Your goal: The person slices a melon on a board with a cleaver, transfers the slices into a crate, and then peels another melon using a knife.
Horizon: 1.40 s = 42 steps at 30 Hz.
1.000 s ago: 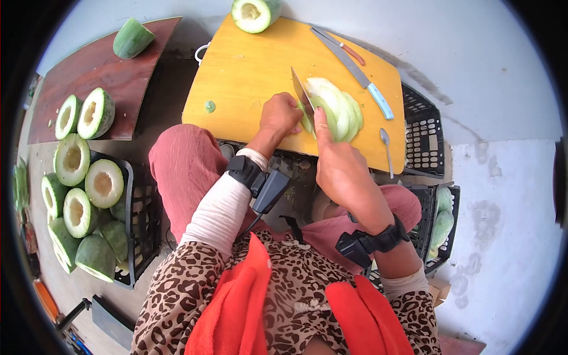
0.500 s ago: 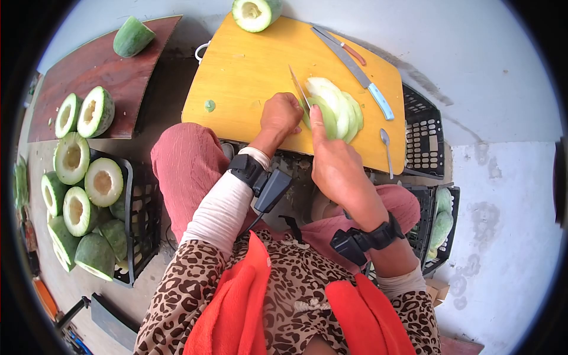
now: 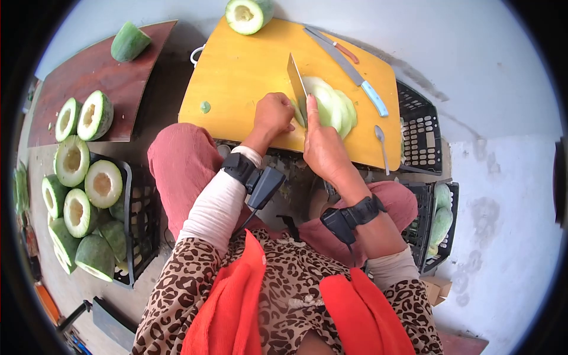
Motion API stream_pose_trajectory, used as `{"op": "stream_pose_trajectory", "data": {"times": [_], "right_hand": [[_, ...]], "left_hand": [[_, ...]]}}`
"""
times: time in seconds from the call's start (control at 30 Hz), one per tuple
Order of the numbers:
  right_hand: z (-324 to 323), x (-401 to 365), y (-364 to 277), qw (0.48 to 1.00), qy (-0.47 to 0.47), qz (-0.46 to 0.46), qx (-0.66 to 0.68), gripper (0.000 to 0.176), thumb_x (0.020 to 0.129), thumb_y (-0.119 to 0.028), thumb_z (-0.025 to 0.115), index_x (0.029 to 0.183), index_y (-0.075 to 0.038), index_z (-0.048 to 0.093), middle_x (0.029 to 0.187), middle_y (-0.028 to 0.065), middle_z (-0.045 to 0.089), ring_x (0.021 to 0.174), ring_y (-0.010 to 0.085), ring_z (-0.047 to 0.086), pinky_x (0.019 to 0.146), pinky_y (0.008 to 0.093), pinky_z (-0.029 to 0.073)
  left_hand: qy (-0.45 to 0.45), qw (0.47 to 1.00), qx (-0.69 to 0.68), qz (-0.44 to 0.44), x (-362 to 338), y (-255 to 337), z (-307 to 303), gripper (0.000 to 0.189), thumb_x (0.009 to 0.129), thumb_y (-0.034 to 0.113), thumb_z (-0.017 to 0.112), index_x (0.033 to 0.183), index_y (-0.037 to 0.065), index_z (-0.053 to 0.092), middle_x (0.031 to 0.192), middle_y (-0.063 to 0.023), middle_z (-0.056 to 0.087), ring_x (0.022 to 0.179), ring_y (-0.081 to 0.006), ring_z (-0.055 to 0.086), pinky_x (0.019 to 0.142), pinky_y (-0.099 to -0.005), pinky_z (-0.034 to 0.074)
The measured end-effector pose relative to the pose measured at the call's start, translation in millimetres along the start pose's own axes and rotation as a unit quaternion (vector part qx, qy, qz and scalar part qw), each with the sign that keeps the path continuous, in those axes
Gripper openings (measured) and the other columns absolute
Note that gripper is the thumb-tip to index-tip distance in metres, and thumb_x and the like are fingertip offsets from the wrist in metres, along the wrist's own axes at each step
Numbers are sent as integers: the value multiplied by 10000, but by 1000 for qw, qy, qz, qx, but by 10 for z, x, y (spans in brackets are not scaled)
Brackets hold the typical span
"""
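My right hand (image 3: 324,145) is closed on the handle of a wide-bladed knife (image 3: 297,83), its index finger stretched along the blade's back. Just left of the blade, my left hand (image 3: 274,115) has its fingers curled against a narrow piece of pale green melon (image 3: 298,112) on the yellow board (image 3: 236,77). Overlapping melon slices (image 3: 334,106) lie to the right of the blade. A long knife with a light blue handle (image 3: 374,98), a small knife with a brown handle (image 3: 347,52) and a spoon (image 3: 381,145) rest on the board's right side.
A cut melon (image 3: 247,16) stands at the board's far edge. On the left are a dark red board (image 3: 106,65) with melon pieces and a black crate (image 3: 142,219) heaped with melon halves. More black crates (image 3: 421,133) stand at the right, beside the wall.
The knife blade has turned from nearly edge-on to show its broad side, left of the slices. My right hand has shifted slightly left and down. The whole view has moved a little.
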State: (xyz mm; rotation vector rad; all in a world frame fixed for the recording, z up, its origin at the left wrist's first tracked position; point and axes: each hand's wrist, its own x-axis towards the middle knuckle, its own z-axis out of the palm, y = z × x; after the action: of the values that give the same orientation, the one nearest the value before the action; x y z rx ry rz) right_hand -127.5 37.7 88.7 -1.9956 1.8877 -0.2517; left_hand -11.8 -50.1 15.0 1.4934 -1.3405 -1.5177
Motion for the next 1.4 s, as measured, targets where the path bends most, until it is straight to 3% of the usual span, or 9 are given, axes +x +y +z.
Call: {"op": "stream_pose_trajectory", "data": {"times": [0.47, 0.57, 0.67, 0.77, 0.97, 1.07, 1.27, 1.3, 1.4], "right_hand": [[-135, -214, 222, 989, 64, 7, 130, 736, 871, -7, 474, 1512, -67, 116, 805, 296, 594, 731, 471, 581, 702, 504, 454], [-37, -191, 467, 976, 112, -36, 182, 724, 891, -25, 483, 1516, -71, 119, 783, 216, 619, 603, 326, 605, 606, 429, 488], [-291, -225, 340, 924, 39, 112, 364, 709, 916, -40, 490, 1521, -81, 123, 774, 135, 619, 506, 156, 553, 481, 312, 474], [-318, -193, 408, 873, 82, 81, 475, 696, 931, -38, 478, 1526, -88, 121, 791, 109, 612, 465, 79, 500, 413, 234, 425], [-551, -234, 435, 795, 116, 50, 594, 715, 893, -13, 485, 1511, -48, 126, 765, 90, 590, 484, 119, 527, 429, 280, 455], [-558, -291, 492, 821, 119, 82, 553, 702, 895, -34, 506, 1499, -30, 148, 735, 117, 599, 547, 138, 576, 444, 316, 467], [-245, -452, 480, 964, 122, -60, 228, 742, 881, -45, 537, 1517, -104, 160, 795, 265, 626, 619, 380, 623, 644, 438, 504], [-304, -489, 390, 969, 55, -29, 241, 754, 862, -29, 534, 1510, -89, 153, 830, 322, 592, 744, 490, 582, 728, 515, 465], [-274, -493, 310, 985, 10, -14, 172, 756, 857, -20, 523, 1506, -65, 138, 796, 306, 603, 735, 477, 591, 707, 532, 456]], "left_hand": [[39, 996, 28, 69, 7, -84, 47, 122, 838, 52, 560, 750, -18, 608, 581, -120, 622, 487, -216, 665, 462, -315, 515], [29, 997, 34, 61, -21, -76, 40, 117, 868, 74, 568, 836, -28, 616, 668, -87, 629, 514, -181, 662, 443, -276, 502], [21, 998, 31, 51, -25, -93, 29, 138, 891, 77, 540, 882, -39, 615, 703, -94, 632, 527, -180, 659, 456, -271, 500], [13, 999, 13, 34, -77, -39, 12, 158, 919, 92, 524, 917, -41, 609, 715, -94, 627, 543, -164, 646, 474, -264, 500], [6, 999, -20, 46, -126, -8, 45, 167, 941, 123, 540, 934, -31, 605, 731, -81, 624, 562, -142, 620, 483, -239, 479], [2, 997, -55, 53, -166, 27, 45, 166, 930, 131, 559, 928, -28, 608, 729, -76, 624, 556, -141, 622, 469, -234, 467], [-7, 988, 152, -1, -139, 53, -76, 160, 889, 145, 590, 860, -7, 629, 691, -61, 628, 519, -139, 634, 428, -239, 445], [-8, 989, 149, -4, -141, 37, -76, 158, 886, 146, 591, 853, -4, 631, 688, -59, 629, 516, -140, 636, 426, -240, 445], [-12, 990, 141, -8, -125, 1, -57, 155, 879, 147, 591, 838, 4, 634, 683, -56, 631, 509, -140, 638, 421, -242, 445]]}}
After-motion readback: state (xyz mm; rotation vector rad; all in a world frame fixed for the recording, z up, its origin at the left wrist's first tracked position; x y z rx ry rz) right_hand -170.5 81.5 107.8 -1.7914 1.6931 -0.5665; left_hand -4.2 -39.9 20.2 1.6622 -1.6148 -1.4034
